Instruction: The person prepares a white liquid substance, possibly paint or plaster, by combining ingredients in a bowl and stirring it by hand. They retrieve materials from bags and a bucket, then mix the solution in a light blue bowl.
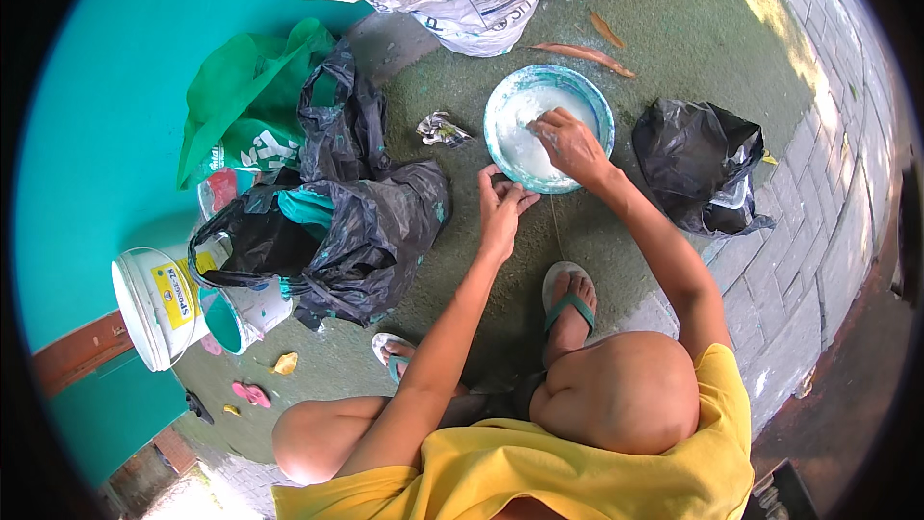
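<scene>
White paste in a round bowl, thin string between the hands

Wet white paste fills the round turquoise-rimmed bowl at upper centre, on green ground. The right hand dips curled fingers into it; likely slippery and soft. The left hand, just below-left, pinches a thin pale string, light and limp, best gripped by pinching.
</scene>
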`<state>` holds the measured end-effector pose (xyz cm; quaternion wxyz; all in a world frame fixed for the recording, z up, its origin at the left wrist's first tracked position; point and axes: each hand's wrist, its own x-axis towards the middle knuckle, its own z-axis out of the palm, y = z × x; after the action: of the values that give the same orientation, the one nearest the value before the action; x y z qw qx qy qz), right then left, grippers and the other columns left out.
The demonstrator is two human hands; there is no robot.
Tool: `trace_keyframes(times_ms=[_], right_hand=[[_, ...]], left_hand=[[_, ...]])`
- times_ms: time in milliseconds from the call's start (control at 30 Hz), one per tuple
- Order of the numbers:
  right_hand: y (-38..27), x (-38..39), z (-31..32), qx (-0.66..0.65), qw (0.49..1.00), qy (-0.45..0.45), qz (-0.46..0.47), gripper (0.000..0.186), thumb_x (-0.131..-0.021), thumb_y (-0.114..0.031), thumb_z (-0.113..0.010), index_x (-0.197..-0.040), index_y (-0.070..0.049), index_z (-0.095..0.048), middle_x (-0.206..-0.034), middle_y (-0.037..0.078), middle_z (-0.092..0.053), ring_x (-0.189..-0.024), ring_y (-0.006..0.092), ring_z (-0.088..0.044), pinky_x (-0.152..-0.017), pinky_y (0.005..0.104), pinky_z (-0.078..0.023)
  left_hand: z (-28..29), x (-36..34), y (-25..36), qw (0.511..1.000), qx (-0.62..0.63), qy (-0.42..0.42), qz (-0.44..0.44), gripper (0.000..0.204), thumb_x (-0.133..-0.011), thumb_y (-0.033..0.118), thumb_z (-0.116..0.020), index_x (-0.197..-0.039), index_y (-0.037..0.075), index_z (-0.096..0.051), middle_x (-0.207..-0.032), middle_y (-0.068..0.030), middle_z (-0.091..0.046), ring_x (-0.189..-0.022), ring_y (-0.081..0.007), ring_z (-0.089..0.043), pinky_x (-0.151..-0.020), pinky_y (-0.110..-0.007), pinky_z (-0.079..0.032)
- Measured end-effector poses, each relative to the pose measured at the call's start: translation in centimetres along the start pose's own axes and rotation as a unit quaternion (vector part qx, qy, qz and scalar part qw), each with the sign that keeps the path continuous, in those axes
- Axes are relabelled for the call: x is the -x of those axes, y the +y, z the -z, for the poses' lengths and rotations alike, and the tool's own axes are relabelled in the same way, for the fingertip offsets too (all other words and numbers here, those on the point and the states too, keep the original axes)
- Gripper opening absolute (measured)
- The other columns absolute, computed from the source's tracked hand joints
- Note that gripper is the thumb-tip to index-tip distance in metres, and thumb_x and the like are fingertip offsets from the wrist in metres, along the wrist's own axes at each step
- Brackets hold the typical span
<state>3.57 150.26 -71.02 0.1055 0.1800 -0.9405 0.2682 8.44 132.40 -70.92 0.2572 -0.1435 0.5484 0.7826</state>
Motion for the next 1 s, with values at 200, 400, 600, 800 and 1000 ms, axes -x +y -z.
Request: trace_keyframes(times_ms=[200, 400, 600, 800, 1000], right_hand=[[-1.5, 3.0, 2.0, -0.042, 0.997, -0.067, 0.014, 0.030, -0.074, 0.000, -0.060, -0.104, -0.002, -0.065, -0.090, 0.010, -0.059, -0.090, 0.0275, -0.057, -0.078, 0.0374, -0.050], [-2.0, 4.0, 6.4, -0.049, 0.998, -0.035, -0.015, 0.022, -0.073, 0.003, -0.061, -0.094, -0.002, -0.067, -0.088, 0.010, -0.058, -0.085, 0.0267, -0.057, -0.074, 0.0367, -0.051], [1.6, 2.9, 5.9, 0.009, 1.000, 0.008, -0.013, 0.022, -0.074, 0.001, -0.063, -0.095, -0.003, -0.067, -0.086, 0.010, -0.060, -0.083, 0.0278, -0.058, -0.073, 0.0378, -0.051], [2.6, 0.1, 2.5, 0.012, 0.992, 0.092, -0.086, 0.020, -0.078, -0.004, -0.063, -0.098, -0.004, -0.068, -0.090, 0.011, -0.063, -0.085, 0.0297, -0.059, -0.076, 0.0393, -0.050], [0.7, 0.8, 1.6, -0.017, 0.998, 0.004, -0.065, 0.019, -0.080, -0.004, -0.061, -0.097, -0.002, -0.067, -0.089, 0.011, -0.062, -0.089, 0.0296, -0.058, -0.078, 0.0396, -0.049]], left_hand=[[0.3, -0.1, 0.6, 1.000, -0.004, 0.009, 0.007, 0.033, -0.097, 0.002, -0.041, -0.127, 0.007, -0.030, -0.097, -0.0086, -0.050, -0.088, -0.0146, -0.058, -0.086, -0.036, -0.055], [0.4, 0.0, 0.7, 1.000, -0.003, 0.010, 0.006, 0.035, -0.098, 0.003, -0.039, -0.131, 0.008, -0.027, -0.099, -0.0087, -0.049, -0.090, -0.0147, -0.056, -0.086, -0.037, -0.055], [0.1, 0.0, 0.8, 1.000, -0.021, 0.015, 0.001, 0.039, -0.098, 0.004, -0.038, -0.134, 0.009, -0.024, -0.103, -0.0105, -0.049, -0.092, -0.0158, -0.056, -0.086, -0.036, -0.055], [-0.1, -0.1, 0.4, 1.000, -0.004, 0.010, 0.000, 0.040, -0.098, 0.004, -0.038, -0.135, 0.009, -0.024, -0.101, -0.0086, -0.048, -0.090, -0.0146, -0.056, -0.085, -0.035, -0.055], [0.1, -0.1, 1.0, 1.000, -0.005, 0.017, -0.001, 0.040, -0.098, 0.002, -0.038, -0.135, 0.010, -0.025, -0.103, -0.0093, -0.048, -0.091, -0.0147, -0.056, -0.086, -0.036, -0.055]])
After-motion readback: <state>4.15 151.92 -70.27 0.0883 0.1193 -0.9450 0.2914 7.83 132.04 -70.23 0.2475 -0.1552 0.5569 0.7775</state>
